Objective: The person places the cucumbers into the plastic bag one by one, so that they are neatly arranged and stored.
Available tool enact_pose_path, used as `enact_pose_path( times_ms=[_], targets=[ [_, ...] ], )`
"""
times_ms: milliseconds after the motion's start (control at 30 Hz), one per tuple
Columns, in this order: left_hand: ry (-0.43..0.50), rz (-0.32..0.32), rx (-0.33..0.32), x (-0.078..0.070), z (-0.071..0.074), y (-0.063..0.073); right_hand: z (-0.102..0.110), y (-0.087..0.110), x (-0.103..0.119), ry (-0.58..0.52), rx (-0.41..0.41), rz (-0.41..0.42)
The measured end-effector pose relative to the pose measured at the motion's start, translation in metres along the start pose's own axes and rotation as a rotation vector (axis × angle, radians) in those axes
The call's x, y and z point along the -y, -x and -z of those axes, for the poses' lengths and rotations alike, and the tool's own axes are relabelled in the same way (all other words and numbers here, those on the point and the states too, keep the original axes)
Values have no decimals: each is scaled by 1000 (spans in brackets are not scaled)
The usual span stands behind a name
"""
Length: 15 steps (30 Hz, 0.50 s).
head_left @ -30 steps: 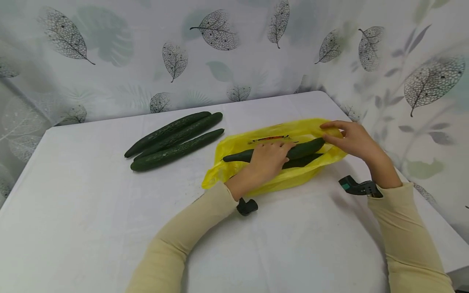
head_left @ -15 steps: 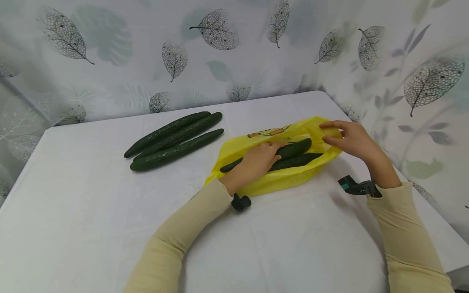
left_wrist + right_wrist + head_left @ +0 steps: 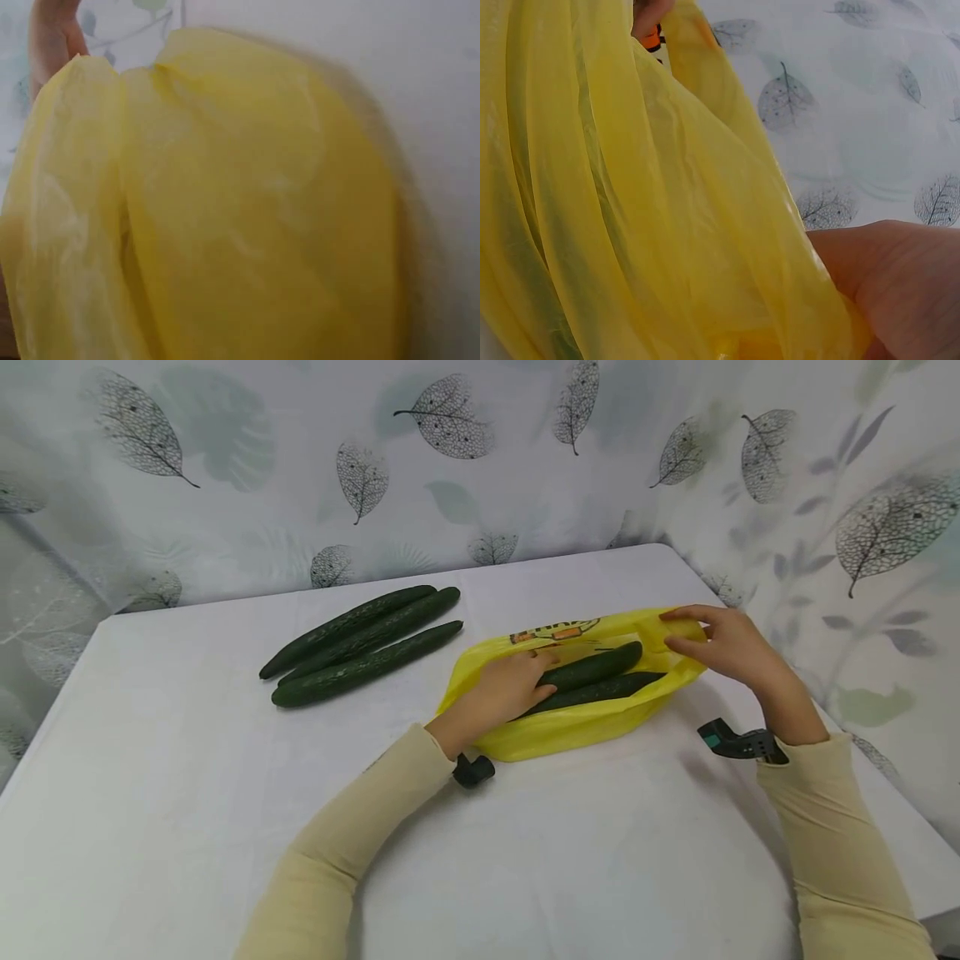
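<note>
Right of centre, a thin, crinkled yellow plastic bag gapes, two dark cucumbers inside! Right hand pinches the rim; left hand straddles one, grip unclear. Three bumpy cucumbers lie upper left of centre.

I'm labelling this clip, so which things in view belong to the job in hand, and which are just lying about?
In the job:
bag, held by the right hand
two cucumbers inside it, beside the left hand

Just about:
three cucumbers on the table, untouched, though perhaps part of it
backdrop
</note>
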State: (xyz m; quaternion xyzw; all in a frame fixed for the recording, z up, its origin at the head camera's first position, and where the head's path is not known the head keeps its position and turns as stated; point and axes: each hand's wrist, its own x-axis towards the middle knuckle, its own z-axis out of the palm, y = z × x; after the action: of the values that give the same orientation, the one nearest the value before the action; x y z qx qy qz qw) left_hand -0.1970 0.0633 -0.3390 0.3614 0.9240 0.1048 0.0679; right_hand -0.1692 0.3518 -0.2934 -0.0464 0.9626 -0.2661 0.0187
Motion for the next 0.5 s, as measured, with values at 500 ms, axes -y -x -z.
enact_pose_path(
  times_ms=[500],
  targets=[
    [31, 78, 32, 18, 7, 30, -2, -2, -1, 33, 6, -8]
  ],
)
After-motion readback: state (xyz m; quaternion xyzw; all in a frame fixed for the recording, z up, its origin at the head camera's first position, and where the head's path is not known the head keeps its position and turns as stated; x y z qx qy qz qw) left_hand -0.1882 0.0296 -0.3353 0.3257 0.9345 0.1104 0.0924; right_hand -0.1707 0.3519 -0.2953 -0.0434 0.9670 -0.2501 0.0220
